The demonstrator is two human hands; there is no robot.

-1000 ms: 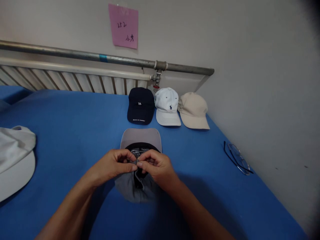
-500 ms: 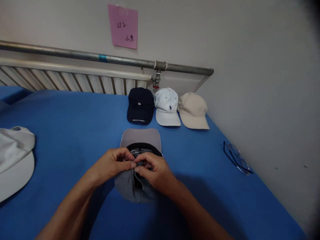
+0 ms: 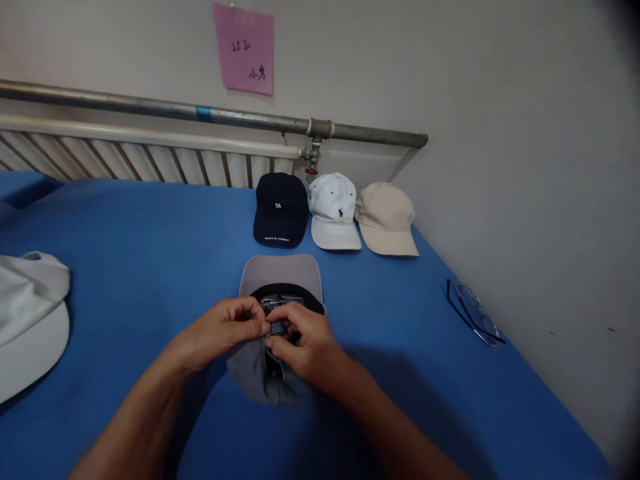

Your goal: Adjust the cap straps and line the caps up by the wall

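Observation:
A grey baseball cap lies upside down on the blue-covered surface, its brim pointing away from me and its dark inner band showing. At its back strap both of my hands meet. The thumb and fingers of my left hand pinch the strap's left part. My right hand grips the strap from the right, thumb below and forefinger above. Fingers cover much of the strap, so its fastening is hard to make out.
Behind stand a navy cap, a white cap and a beige cap in a row. Another white cap lies at the left edge. Eyeglasses rest near the right wall. A radiator and pipe run behind.
My fingers have shifted slightly at the strap, and more of it shows between them. The cap stays in nearly the same place.

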